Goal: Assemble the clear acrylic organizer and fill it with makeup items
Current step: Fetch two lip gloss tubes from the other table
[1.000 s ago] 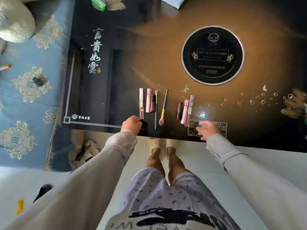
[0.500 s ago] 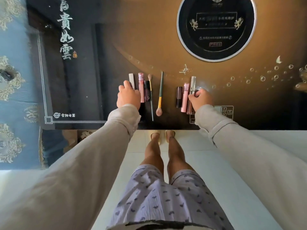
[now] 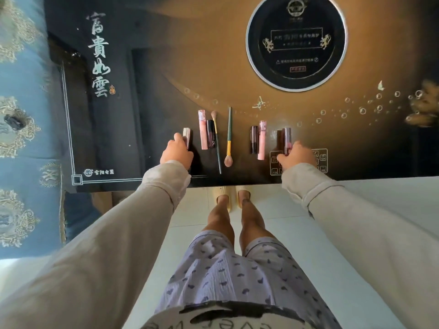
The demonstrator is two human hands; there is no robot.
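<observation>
One glossy dark table (image 3: pixel 166 67), with the makeup (image 3: pixel 210 134) laid near its front edge. Against the view half a second earlier: left hand (image 3: pixel 177 153) shifted leftward, clenched round a silver-capped tube (image 3: pixel 186 136) drawn clear of the row; right hand (image 3: pixel 298 156) shifted rightward, grasping a dark lip tube (image 3: pixel 286 138) parted from the pink tube (image 3: pixel 262 138). Left between the hands: three further tubes (image 3: pixel 202 129) and two brushes (image 3: pixel 228 134). Lower ends of both held tubes hidden under fingers; labels too blurred to read.

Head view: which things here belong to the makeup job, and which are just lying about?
Job: silver-capped tube in left hand, dark tube in right hand, two pink tubes, two brushes.
Lying about: round hob plate, blue cushion.
</observation>
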